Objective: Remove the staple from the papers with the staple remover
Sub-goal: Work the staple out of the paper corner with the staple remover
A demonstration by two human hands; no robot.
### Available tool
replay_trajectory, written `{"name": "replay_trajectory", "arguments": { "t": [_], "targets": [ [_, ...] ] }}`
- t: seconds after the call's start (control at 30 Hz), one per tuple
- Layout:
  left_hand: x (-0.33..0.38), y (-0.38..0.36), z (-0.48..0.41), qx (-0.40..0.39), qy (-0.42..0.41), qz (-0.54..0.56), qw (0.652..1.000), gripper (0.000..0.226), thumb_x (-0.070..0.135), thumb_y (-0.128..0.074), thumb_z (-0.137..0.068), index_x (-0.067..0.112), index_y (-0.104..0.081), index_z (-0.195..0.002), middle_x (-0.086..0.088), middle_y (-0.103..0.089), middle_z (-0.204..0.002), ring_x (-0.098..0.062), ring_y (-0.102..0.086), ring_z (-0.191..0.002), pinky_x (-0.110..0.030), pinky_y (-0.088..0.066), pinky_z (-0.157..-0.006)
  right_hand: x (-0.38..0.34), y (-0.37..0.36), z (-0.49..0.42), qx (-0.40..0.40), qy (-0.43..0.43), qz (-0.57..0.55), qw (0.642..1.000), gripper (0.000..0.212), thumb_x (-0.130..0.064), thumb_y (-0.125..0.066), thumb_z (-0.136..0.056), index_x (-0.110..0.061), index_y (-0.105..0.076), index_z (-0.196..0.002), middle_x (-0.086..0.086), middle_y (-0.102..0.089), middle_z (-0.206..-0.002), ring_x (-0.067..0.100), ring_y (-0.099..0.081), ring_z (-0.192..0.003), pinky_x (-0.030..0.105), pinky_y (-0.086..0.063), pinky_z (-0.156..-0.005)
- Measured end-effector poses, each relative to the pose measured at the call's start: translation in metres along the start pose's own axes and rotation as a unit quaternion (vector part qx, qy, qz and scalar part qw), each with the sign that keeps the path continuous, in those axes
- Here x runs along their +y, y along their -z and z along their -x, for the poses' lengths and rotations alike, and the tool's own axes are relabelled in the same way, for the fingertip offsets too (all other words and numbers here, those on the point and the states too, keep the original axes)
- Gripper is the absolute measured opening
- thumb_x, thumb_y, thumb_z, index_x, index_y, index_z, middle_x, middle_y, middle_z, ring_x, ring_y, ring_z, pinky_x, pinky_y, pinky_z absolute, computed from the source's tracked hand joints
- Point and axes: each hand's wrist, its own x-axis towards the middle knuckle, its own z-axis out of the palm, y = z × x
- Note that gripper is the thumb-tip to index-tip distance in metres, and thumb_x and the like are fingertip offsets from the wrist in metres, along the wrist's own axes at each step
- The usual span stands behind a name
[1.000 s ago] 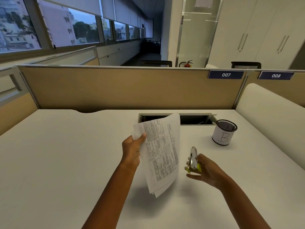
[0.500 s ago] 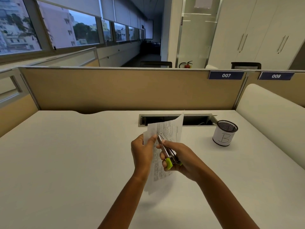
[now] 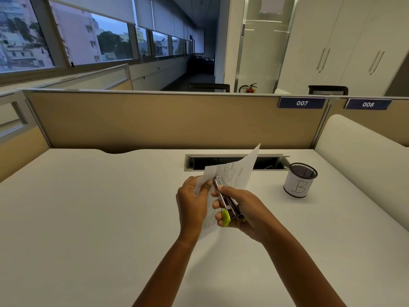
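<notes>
My left hand (image 3: 192,203) pinches the printed white papers (image 3: 234,173) by their upper left corner and holds them above the desk, tilted away from me. My right hand (image 3: 243,210) grips the staple remover (image 3: 225,199), a metal tool with lime-green handle pads. Its metal tip lies against the papers right beside my left thumb. The staple itself is too small to make out.
A black mesh pen cup (image 3: 300,183) wrapped in white paper marked "B" stands at the right on the white desk (image 3: 93,218). An open cable slot (image 3: 234,162) runs along the desk's back, in front of the tan partition (image 3: 155,122). A padded divider (image 3: 363,156) borders the right side.
My right hand brought the staple remover up from the right to the papers' corner. The papers swung from hanging down to tilted back, and both hands closed together.
</notes>
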Motion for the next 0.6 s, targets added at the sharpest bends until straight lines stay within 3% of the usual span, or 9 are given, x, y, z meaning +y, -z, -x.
{"name": "replay_trajectory", "arguments": {
  "t": [0.27, 0.6],
  "targets": [
    [-0.001, 0.001, -0.005, 0.006, -0.013, -0.024, 1.000, 0.023, 0.016, -0.061, -0.081, -0.002, -0.063, -0.094, -0.020, -0.069, -0.097, -0.023, -0.062, -0.078, -0.033, -0.054, -0.073, 0.001, -0.007, -0.001, 0.024, 0.018, 0.004, 1.000, 0.025, -0.023, -0.041, -0.094, -0.007, -0.059, -0.085, 0.000, -0.064, -0.055, 0.012, -0.061, -0.042, 0.021, -0.054, -0.045],
    [-0.005, 0.000, -0.006, 0.018, -0.058, -0.064, 0.996, 0.020, 0.011, -0.061, -0.080, -0.006, -0.063, -0.090, -0.023, -0.070, -0.091, -0.020, -0.057, -0.074, -0.025, -0.048, -0.071, 0.004, -0.017, -0.004, 0.096, 0.036, 0.089, 0.991, 0.021, -0.021, -0.041, -0.095, -0.004, -0.054, -0.089, 0.005, -0.060, -0.064, 0.008, -0.057, -0.035, 0.019, -0.051, -0.040]
  ]
}}
